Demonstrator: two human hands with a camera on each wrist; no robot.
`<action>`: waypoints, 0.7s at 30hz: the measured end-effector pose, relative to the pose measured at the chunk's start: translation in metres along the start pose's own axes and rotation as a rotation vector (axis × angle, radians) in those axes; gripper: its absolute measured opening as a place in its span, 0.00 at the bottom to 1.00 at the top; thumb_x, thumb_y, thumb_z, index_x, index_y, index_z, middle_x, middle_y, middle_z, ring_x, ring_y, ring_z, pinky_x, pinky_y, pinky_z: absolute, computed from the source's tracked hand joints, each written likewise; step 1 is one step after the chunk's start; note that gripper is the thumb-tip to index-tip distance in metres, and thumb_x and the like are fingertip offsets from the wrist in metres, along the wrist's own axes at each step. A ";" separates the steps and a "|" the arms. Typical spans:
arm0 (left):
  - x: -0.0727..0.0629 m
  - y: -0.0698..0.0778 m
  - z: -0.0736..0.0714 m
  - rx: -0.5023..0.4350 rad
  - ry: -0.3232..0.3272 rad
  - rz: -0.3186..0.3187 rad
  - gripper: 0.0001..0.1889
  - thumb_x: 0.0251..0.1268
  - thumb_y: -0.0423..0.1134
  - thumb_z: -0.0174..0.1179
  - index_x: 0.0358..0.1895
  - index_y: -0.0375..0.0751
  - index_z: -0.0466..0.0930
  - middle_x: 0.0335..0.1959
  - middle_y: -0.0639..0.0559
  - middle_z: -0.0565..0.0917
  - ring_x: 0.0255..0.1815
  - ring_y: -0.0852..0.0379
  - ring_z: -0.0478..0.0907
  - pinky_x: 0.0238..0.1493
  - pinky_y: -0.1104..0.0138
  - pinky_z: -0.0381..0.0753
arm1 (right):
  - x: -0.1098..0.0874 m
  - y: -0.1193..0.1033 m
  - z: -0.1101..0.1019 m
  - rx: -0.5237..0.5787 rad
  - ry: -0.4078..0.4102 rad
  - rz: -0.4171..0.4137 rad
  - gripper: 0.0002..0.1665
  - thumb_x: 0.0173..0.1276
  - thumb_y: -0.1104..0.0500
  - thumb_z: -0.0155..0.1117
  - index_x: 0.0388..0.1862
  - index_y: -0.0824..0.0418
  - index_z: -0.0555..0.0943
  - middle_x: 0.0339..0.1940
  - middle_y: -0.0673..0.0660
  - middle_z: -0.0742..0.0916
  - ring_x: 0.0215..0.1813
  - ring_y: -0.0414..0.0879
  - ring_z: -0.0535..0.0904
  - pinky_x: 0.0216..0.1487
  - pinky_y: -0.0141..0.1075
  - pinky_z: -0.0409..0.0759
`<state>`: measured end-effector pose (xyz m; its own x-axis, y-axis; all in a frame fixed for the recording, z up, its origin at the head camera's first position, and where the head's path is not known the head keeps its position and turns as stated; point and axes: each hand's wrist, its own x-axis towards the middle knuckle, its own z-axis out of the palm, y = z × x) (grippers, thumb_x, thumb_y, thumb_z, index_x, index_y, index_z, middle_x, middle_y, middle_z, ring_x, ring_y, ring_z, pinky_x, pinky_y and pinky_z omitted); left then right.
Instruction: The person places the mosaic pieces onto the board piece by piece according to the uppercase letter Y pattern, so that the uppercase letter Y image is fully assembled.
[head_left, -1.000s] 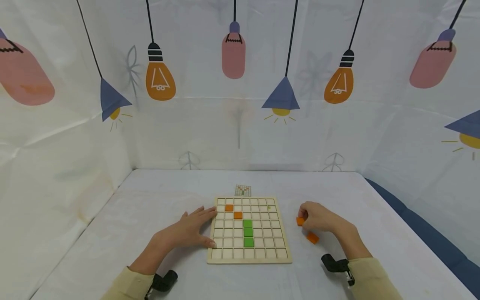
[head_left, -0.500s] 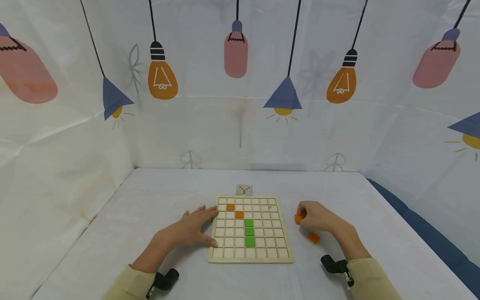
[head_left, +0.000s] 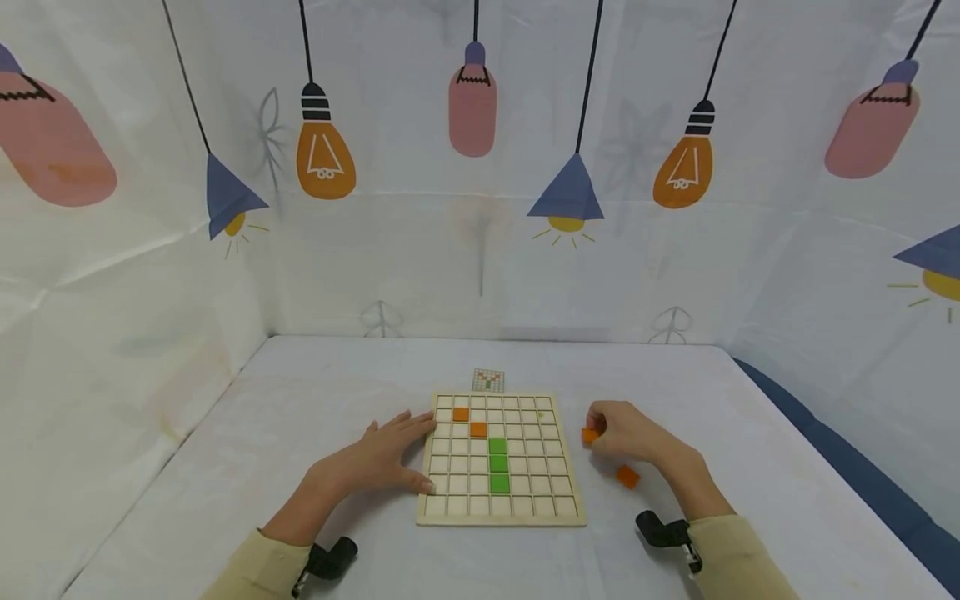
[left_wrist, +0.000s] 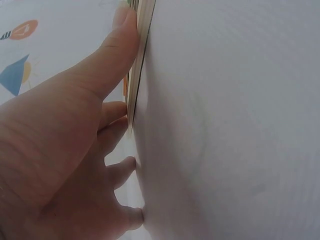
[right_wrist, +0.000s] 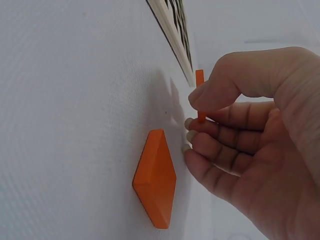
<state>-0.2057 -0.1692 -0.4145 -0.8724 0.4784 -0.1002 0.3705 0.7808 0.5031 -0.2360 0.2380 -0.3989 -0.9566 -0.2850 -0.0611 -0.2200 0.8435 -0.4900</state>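
A pale wooden grid board (head_left: 540, 482) lies in the middle of the table, with two orange tiles and a column of three green tiles (head_left: 498, 463) in its squares. My left hand (head_left: 372, 457) rests along the board's left edge, fingers spread and the thumb (left_wrist: 120, 42) on the rim. To the right of the board, my right hand (head_left: 628, 430) pinches an orange square tile (right_wrist: 200, 77) between thumb and fingers. Below that hand, a second orange tile (head_left: 627, 477) lies flat on the table, large in the right wrist view.
A small pattern card (head_left: 489, 381) lies behind the board's far edge. The white table (head_left: 322, 367) meets a cloth wall printed with hanging lamps. Dark blue padding (head_left: 840, 450) runs past the table's right edge. Each wrist wears a black camera (head_left: 663, 529).
My right hand, with the orange tile pinched in it, has moved slightly left toward the board. The left hand keeps its place at the board's edge.
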 end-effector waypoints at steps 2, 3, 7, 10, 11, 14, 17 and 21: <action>0.000 0.001 0.000 0.002 -0.006 -0.004 0.53 0.48 0.65 0.72 0.78 0.50 0.59 0.80 0.55 0.59 0.84 0.42 0.44 0.75 0.30 0.38 | 0.000 -0.001 0.000 0.009 0.000 0.000 0.12 0.48 0.67 0.68 0.33 0.59 0.78 0.29 0.52 0.80 0.32 0.45 0.72 0.32 0.36 0.71; 0.000 0.001 0.000 0.003 -0.009 -0.005 0.54 0.48 0.65 0.72 0.78 0.50 0.59 0.80 0.55 0.58 0.84 0.42 0.44 0.74 0.30 0.38 | 0.000 -0.002 0.001 0.014 0.001 -0.003 0.12 0.48 0.66 0.69 0.33 0.59 0.78 0.29 0.52 0.80 0.32 0.45 0.72 0.33 0.36 0.71; 0.000 0.001 -0.001 0.011 -0.010 -0.010 0.54 0.47 0.65 0.72 0.78 0.50 0.59 0.80 0.54 0.59 0.83 0.42 0.44 0.74 0.30 0.38 | 0.001 -0.003 0.002 0.026 0.002 -0.024 0.12 0.50 0.64 0.71 0.32 0.58 0.78 0.29 0.52 0.79 0.33 0.45 0.72 0.33 0.36 0.71; 0.000 0.001 0.000 0.014 -0.007 -0.011 0.54 0.47 0.65 0.72 0.78 0.50 0.60 0.80 0.55 0.59 0.83 0.42 0.45 0.75 0.30 0.38 | 0.002 -0.005 0.004 0.030 0.003 -0.032 0.12 0.51 0.63 0.72 0.31 0.58 0.77 0.28 0.51 0.79 0.32 0.45 0.72 0.32 0.36 0.70; 0.001 0.001 0.000 0.016 -0.009 -0.013 0.53 0.47 0.65 0.72 0.78 0.51 0.59 0.80 0.56 0.59 0.84 0.43 0.44 0.75 0.30 0.38 | 0.002 -0.005 0.005 0.030 0.003 -0.035 0.12 0.51 0.63 0.72 0.31 0.58 0.77 0.28 0.51 0.79 0.32 0.45 0.72 0.32 0.36 0.70; 0.001 0.001 0.001 0.014 -0.006 -0.009 0.54 0.47 0.66 0.72 0.78 0.51 0.59 0.80 0.55 0.59 0.83 0.42 0.45 0.74 0.30 0.38 | 0.003 -0.005 0.006 0.022 0.003 -0.040 0.12 0.50 0.64 0.71 0.31 0.57 0.77 0.28 0.51 0.79 0.32 0.45 0.71 0.31 0.36 0.69; 0.001 0.002 0.000 0.005 -0.003 -0.010 0.54 0.47 0.65 0.72 0.78 0.50 0.59 0.80 0.55 0.59 0.83 0.42 0.45 0.74 0.29 0.38 | 0.005 -0.007 0.006 0.014 0.006 -0.046 0.11 0.50 0.66 0.68 0.31 0.57 0.77 0.28 0.51 0.79 0.31 0.44 0.71 0.30 0.35 0.69; 0.000 0.002 0.000 0.002 -0.004 -0.018 0.53 0.47 0.65 0.72 0.78 0.50 0.59 0.80 0.55 0.59 0.84 0.42 0.44 0.75 0.30 0.38 | 0.007 -0.013 0.006 0.022 0.010 -0.046 0.11 0.49 0.67 0.67 0.32 0.57 0.77 0.28 0.51 0.79 0.30 0.44 0.72 0.29 0.35 0.69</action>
<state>-0.2054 -0.1675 -0.4132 -0.8777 0.4657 -0.1127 0.3554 0.7904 0.4990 -0.2392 0.2225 -0.3982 -0.9475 -0.3184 -0.0291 -0.2597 0.8193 -0.5112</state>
